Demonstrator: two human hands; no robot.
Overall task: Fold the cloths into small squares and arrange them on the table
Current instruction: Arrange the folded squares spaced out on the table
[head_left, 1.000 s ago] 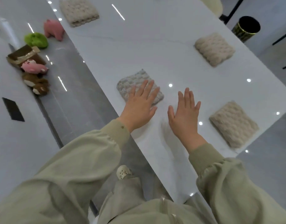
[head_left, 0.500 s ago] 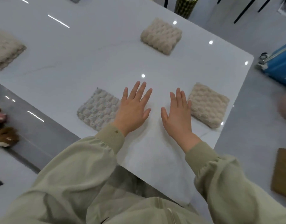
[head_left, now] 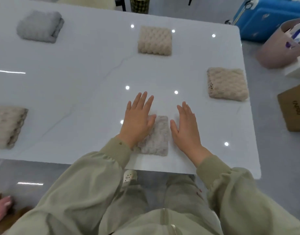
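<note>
The small folded square of grey-beige knobbly cloth point(head_left: 156, 136), seen half a second ago mostly left of the left hand point(head_left: 137, 121), is now covered on its left part by that hand's palm, its right edge just beside the right hand point(head_left: 186, 128). Both hands are held flat, fingers straight, nothing gripped. This square is judged finished and merely pressed into place on the glossy white table point(head_left: 78, 82)

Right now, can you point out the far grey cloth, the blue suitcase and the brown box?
far grey cloth point(head_left: 39, 26), head view, middle of its top.
blue suitcase point(head_left: 268, 21), head view, its blue shell.
brown box point(head_left: 294, 111), head view, its printed face.
</note>
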